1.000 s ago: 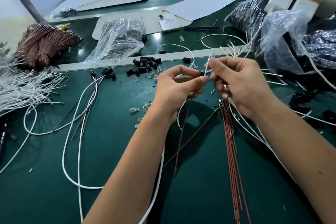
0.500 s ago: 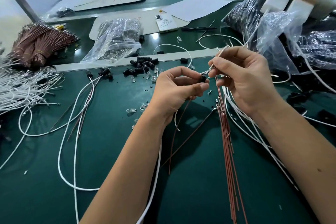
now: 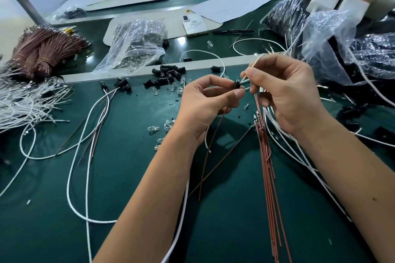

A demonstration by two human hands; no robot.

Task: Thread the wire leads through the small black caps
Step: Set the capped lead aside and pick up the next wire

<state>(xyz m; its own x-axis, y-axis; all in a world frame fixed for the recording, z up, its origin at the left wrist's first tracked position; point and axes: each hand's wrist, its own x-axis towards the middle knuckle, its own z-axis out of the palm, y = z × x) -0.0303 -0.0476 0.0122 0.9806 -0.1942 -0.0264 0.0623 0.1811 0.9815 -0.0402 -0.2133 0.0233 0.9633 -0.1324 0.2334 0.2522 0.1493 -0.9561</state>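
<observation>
Left hand (image 3: 208,105) pinching a black cap (image 3: 236,86) between thumb and forefinger, held above the green table (image 3: 128,177) at centre. Right hand (image 3: 286,96) just to the right of it, gripping a white lead (image 3: 253,66) between thumb and forefinger, with a brown lead (image 3: 257,102) dropping from the same hand toward the loose brown bundle (image 3: 269,177) below. White lead slanting from upper right down to lower left, tip meeting the cap's right-hand face; whether already inside the bore, too small to tell. Cap's opening apparently turned right, toward that tip, so lead axis and bore look roughly in line. Probably mid-insertion: next, a short push down-left along the lead's own line, left hand steadying. Risk of the thin lead buckling if pushed off-axis. Spare caps (image 3: 168,73) in a pile further back on the table, nearer the left hand; more white wires (image 3: 25,102) heaped far left.
</observation>
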